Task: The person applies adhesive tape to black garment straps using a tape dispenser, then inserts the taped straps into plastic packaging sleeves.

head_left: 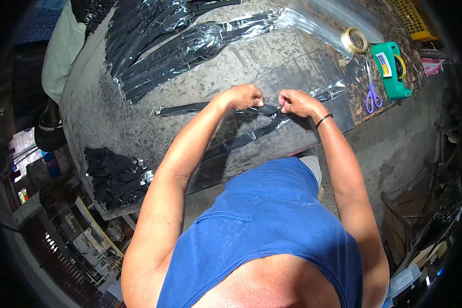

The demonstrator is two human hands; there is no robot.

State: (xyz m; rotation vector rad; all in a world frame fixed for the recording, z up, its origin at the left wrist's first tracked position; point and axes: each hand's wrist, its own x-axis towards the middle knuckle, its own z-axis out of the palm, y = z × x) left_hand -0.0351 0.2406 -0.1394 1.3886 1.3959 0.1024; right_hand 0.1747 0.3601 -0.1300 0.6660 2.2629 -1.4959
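My left hand (245,97) is closed, its fingertips pinching a black strap (187,109) that runs left across the worktable. Close to its right, my right hand (296,102) is closed on the same strap's end, where clear plastic film gleams. A second black strap in clear plastic (241,139) slants below, meeting the first under my right hand. Another shiny plastic-wrapped piece (329,93) sticks out to the right of that hand. The exact grip of the fingertips is partly hidden.
Many plastic-wrapped black straps (174,56) lie at the back, beside clear plastic sleeves (313,25). To the right are a tape roll (354,39), a green tape dispenser (388,69) and purple-handled scissors (373,97). A black pile (115,177) sits front left on the worktable (95,126).
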